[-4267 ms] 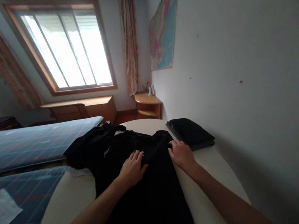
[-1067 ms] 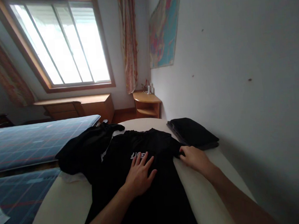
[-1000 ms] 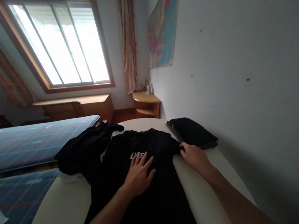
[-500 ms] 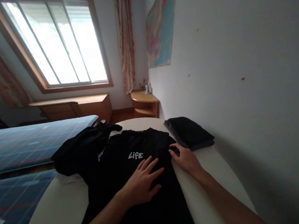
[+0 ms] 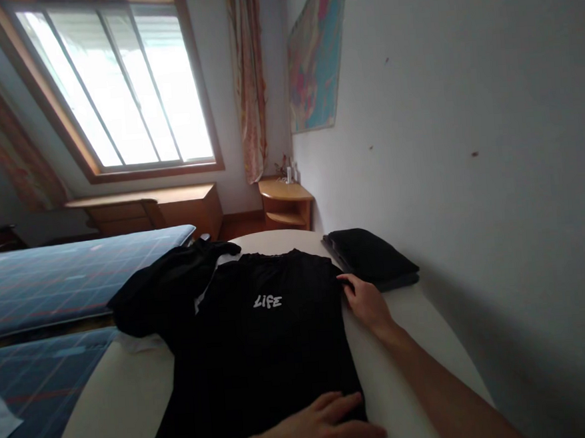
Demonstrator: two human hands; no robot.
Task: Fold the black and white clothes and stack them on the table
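A black T-shirt [image 5: 262, 354] with white "LIFE" lettering lies spread on the round cream table [image 5: 105, 405], its neckline away from me. Low in the view, my left hand [image 5: 324, 427] rests flat across the lower right part of the shirt, fingers stretched out and open. My right hand [image 5: 367, 302] is closed at the shirt's right sleeve, fingertips pinching the dark fabric near the shoulder. Just beyond it sits a stack of folded dark clothes [image 5: 370, 257].
More black clothing [image 5: 152, 292] lies bunched at the table's left edge, with something white beneath. Two blue plaid mattresses [image 5: 66, 275] stand to the left. A white wall [image 5: 474, 233] runs along the right, and a wooden corner shelf [image 5: 285, 191] is behind the table.
My left hand has slid from the chest of the shirt down toward me and right, to its lower side. My right hand has closed on the sleeve and shifted slightly right.
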